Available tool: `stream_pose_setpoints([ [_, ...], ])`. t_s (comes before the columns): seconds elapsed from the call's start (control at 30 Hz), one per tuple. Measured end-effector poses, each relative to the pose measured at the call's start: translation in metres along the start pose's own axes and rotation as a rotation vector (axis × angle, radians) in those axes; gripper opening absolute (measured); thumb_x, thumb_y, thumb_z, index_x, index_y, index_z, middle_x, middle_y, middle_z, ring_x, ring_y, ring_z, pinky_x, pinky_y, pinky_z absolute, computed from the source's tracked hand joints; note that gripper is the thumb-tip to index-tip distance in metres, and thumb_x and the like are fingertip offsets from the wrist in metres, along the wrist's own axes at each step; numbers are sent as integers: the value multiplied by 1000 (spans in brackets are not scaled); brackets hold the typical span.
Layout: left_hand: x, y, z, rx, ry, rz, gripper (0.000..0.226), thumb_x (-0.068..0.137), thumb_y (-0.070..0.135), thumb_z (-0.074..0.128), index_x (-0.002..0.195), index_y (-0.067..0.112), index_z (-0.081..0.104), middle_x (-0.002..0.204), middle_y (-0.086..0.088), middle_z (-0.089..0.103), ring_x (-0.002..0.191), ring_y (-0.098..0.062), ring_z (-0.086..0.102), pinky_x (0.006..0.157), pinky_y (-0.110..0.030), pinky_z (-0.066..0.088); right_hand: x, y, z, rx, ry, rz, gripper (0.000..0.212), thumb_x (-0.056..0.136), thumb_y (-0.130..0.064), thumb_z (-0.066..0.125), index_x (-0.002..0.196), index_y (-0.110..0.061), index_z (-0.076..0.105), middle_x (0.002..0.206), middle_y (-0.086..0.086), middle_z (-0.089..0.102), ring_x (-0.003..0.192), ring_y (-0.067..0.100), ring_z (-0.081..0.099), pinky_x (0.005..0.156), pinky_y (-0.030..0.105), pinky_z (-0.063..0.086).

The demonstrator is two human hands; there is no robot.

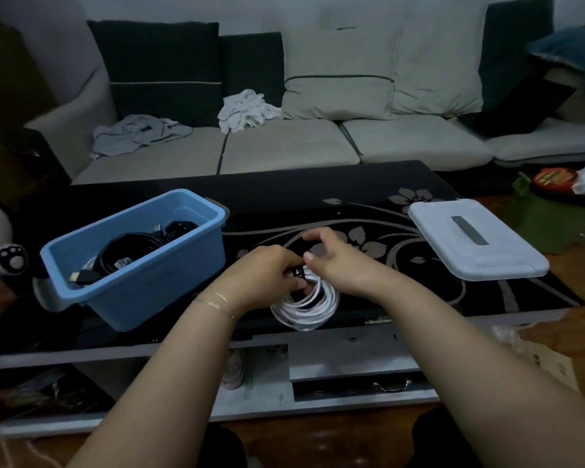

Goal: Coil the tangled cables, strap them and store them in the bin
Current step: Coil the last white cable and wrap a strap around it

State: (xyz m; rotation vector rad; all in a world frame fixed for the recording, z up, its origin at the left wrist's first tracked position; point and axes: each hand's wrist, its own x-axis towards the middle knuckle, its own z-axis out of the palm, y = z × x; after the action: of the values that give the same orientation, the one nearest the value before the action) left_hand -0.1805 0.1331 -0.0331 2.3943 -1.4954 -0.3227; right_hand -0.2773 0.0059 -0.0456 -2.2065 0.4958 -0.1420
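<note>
- Where both hands meet, at top of the white cable coil [306, 307], the left hand [267, 273] has fingers curled round the bundled loops and a small black strap [298, 273] on them.
- Right hand [335, 261] sits just beside, on other side of same spot; thumb and fingers are bent and seem to pinch the strap's end, but the exact contact is partly hidden by the left hand.
- White coil hangs down from the hands in round loops, over front edge of the black glass table [318, 197] w/ flower pattern; cannot tell if lower loops touch the table.
- Left of the hands, near, stands the blue bin [142, 271] on the table, w/o lid. Inside it lie black cables [129, 251], coiled, w/ a plug near the front-left corner.
- Right of the hands, well apart, the white lid [473, 238] lies flat on the table, grey handle strip on top.
- Behind the table is a light sofa [284, 143] w/ dark and pale cushions and some crumpled clothes [247, 109] on the seat.
</note>
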Motion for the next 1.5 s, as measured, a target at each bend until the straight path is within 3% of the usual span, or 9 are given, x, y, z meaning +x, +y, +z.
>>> stream_pose_setpoints([
  [0.27, -8, -9, -4, 150, 210, 67, 20, 91, 29, 58, 107, 19, 63, 75, 6, 55, 69, -12, 50, 55, -25, 30, 8, -11, 12, 118, 106, -99, 35, 97, -33, 51, 130, -27, 39, 80, 2, 62, 74, 9, 58, 68, 27, 44],
  [0.4, -8, -18, -5, 115, 385, 91, 35, 93, 24, 54, 128, 19, 55, 101, -2, 65, 91, -20, 60, 72, -33, 45, 20, -4, 7, 368, 128, -92, 30, 89, -39, 63, 115, -33, 52, 108, 4, 65, 101, 16, 63, 90, 35, 50],
  [0.57, -8, -38, -14, -232, 594, -132, 30, 92, 24, 59, 122, 21, 59, 102, 4, 67, 96, -15, 61, 72, -22, 38, 25, -12, 7, 836, 147, -88, 13, 95, -29, 55, 106, -24, 51, 103, 2, 67, 84, 14, 70, 71, 28, 56],
  [0.83, 0, -96, -69, -396, 827, -393, 28, 86, 11, 61, 113, 6, 68, 105, -9, 69, 101, -25, 63, 84, -29, 44, 27, -1, 6, 684, 100, 5, 27, 96, -38, 50, 115, -19, 47, 103, 6, 67, 83, 23, 71, 74, 33, 57],
  [0.97, 8, -129, -92, -586, 806, -529, 36, 72, 17, 63, 108, 14, 69, 96, -8, 70, 88, -32, 68, 80, -49, 57, 31, 3, 8, 607, 42, 66, 28, 96, -38, 49, 116, -18, 47, 104, 6, 66, 86, 26, 71, 74, 33, 58],
  [1.1, 17, -151, -91, -618, 674, -745, 49, 86, 8, 53, 134, 19, 53, 122, -12, 60, 89, -38, 65, 70, -50, 59, 34, 6, 12, 525, 9, 91, 33, 97, -38, 49, 121, -16, 46, 103, 5, 67, 82, 22, 71, 74, 33, 58],
  [1.23, 17, -153, -91, -343, 578, -824, 43, 87, 18, 50, 129, 23, 57, 116, -11, 65, 81, -30, 66, 75, -38, 57, 38, 10, 17, 429, -9, 95, 34, 97, -37, 50, 123, -15, 45, 101, 4, 67, 81, 23, 71, 73, 34, 58],
  [1.37, 22, -150, -91, -41, 458, -854, 48, 87, 25, 47, 135, 23, 51, 134, -18, 51, 116, -36, 52, 96, -42, 42, 39, 12, 20, 329, -18, 94, 34, 97, -37, 49, 124, -17, 43, 100, 3, 67, 83, 25, 71, 76, 38, 57],
  [1.5, 29, -145, -86, 86, 313, -871, 51, 98, 40, 32, 140, 14, 43, 138, -22, 39, 123, -37, 43, 102, -47, 37, 39, 14, 20, 304, -4, 85, 35, 97, -37, 49, 125, -16, 43, 99, 3, 67, 82, 24, 71, 77, 40, 57],
])
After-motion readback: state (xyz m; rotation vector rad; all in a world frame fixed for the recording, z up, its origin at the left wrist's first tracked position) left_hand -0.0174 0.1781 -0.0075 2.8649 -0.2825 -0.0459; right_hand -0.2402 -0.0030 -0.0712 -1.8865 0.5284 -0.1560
